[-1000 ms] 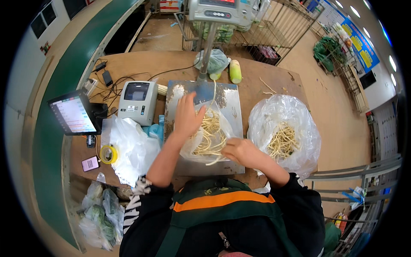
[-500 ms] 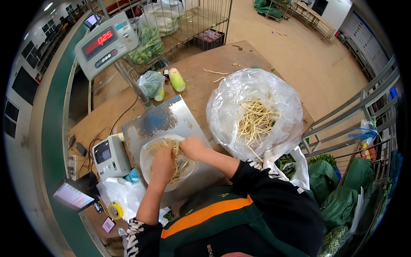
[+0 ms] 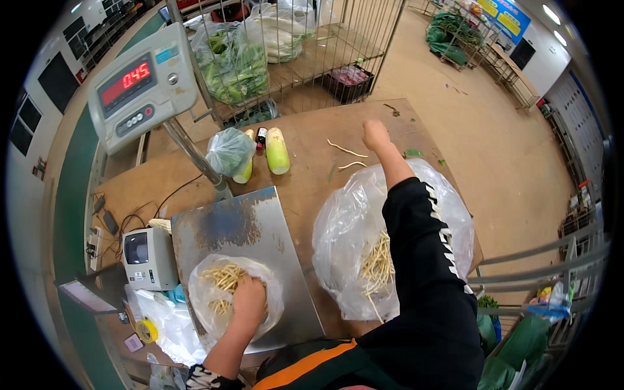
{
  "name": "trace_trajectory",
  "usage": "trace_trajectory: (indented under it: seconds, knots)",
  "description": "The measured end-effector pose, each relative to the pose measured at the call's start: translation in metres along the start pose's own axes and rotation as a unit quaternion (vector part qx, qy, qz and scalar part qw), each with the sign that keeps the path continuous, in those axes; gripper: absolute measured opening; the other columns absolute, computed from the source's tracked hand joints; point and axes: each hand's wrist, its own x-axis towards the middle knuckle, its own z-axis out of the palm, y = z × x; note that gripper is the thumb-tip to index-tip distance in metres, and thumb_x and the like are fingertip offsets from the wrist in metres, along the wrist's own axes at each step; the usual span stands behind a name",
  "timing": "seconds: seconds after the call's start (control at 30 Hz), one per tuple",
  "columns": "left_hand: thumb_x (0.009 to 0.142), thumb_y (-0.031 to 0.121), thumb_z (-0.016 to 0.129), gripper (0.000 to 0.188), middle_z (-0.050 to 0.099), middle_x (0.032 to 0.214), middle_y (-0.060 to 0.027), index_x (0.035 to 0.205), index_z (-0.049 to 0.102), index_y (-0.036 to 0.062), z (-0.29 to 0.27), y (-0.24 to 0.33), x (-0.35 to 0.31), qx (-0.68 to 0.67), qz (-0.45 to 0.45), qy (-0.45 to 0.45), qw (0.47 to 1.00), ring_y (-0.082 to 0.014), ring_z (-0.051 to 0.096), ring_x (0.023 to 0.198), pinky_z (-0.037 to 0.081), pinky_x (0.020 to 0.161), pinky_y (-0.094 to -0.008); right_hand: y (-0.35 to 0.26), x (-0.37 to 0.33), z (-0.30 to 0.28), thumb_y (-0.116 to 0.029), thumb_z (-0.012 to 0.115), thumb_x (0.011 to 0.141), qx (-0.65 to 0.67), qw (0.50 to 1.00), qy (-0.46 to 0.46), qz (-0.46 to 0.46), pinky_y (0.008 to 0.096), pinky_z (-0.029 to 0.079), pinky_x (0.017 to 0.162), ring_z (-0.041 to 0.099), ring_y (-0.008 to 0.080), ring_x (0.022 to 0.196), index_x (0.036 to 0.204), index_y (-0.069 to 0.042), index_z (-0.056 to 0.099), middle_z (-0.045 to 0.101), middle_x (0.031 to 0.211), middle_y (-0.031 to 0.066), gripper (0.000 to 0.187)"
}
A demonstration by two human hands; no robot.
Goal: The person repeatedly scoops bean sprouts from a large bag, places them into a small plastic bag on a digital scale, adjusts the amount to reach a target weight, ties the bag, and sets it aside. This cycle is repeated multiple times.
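Note:
My left hand (image 3: 249, 300) is down in a small clear plastic bag (image 3: 272, 309) on the metal scale plate (image 3: 257, 224). Its fingers are curled in among the long, thin, pale roots (image 3: 225, 276) there, with their tips partly hidden. Stretched far forward over the wooden table (image 3: 305, 201), my right hand (image 3: 376, 134) is closed; what it holds, if anything, is hidden. Two loose pale roots (image 3: 348, 148) lie just left of it. Below my right arm a large clear bag (image 3: 344, 218) sits open with more roots (image 3: 377, 266), partly covered by my sleeve.
The scale's display (image 3: 140, 84) stands on a pole at the left. Near the pole are a tied bag (image 3: 231, 151), a green-white radish (image 3: 277, 153) and a small bottle (image 3: 261, 136). A label printer (image 3: 148, 259) and yellow tape (image 3: 147, 331) flank the plate. A wire cage (image 3: 305, 65) stands behind.
My right hand has left the small bag and reached far forward past the large bag. My left hand remains in the small bag. The red digits on the display have changed.

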Motion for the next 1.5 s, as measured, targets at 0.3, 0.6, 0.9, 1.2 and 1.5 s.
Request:
trace_trajectory:
  seconds: [0.3,0.6,0.9,1.2,1.5]
  knots:
    - [0.08,-0.004,0.058,0.03,0.058,0.12,-0.0245,0.11,0.064,-0.0024,-0.067,0.029,-0.045,-0.068,-0.086,0.106,0.988,-0.0407,0.055,0.107,0.046,0.092,-0.045,0.026,-0.011,0.154,-0.03,0.087,0.07,0.059,0.985,-0.124,-0.109,0.044,0.053,0.096,0.061,0.0382,0.113,0.119,-0.003,0.063,0.064,0.121,0.0188,0.061]
    - [0.083,0.006,0.069,0.058,0.049,0.136,-0.0261,0.135,0.047,-0.0074,-0.08,0.012,-0.052,-0.11,-0.202,0.195,0.954,-0.0466,0.046,0.124,0.035,0.108,-0.0527,0.07,-0.027,0.103,-0.015,0.054,0.1,0.246,0.963,0.072,-0.079,0.0473,0.05,0.073,0.065,0.0353,0.082,0.101,-0.002,0.054,0.068,0.09,0.0214,0.013]
    - [0.08,0.008,0.076,0.056,0.053,0.125,-0.021,0.129,0.052,-0.0028,-0.093,0.009,-0.088,0.057,-0.278,0.138,0.949,-0.0393,0.048,0.12,0.037,0.103,-0.0484,0.006,-0.344,-0.134,-0.025,0.073,0.091,0.392,0.915,0.054,0.076,0.0313,0.044,0.061,0.05,0.0138,0.066,0.106,-0.001,0.054,0.053,0.075,0.0062,0.035]
    - [0.096,0.009,0.06,0.009,0.058,0.083,-0.0024,0.097,0.06,0.0001,-0.082,-0.049,-0.108,-0.52,-0.205,0.329,0.761,-0.012,0.051,0.079,0.042,0.078,-0.0264,0.045,-0.458,0.088,-0.044,0.064,0.094,0.254,0.929,-0.062,0.261,0.048,0.054,0.077,0.066,0.0425,0.08,0.094,0.006,0.064,0.067,0.087,0.0247,0.05]
    - [0.097,0.009,0.06,0.029,0.054,0.078,0.0056,0.125,0.065,0.0021,-0.077,-0.071,-0.135,-0.768,-0.138,0.215,0.587,-0.005,0.044,0.072,0.036,0.068,-0.0216,-0.028,-0.418,-0.224,-0.025,0.049,0.108,0.743,0.605,0.233,0.168,0.0274,0.041,0.055,0.04,0.0095,0.06,0.098,-0.007,0.05,0.043,0.074,0.0,0.021]
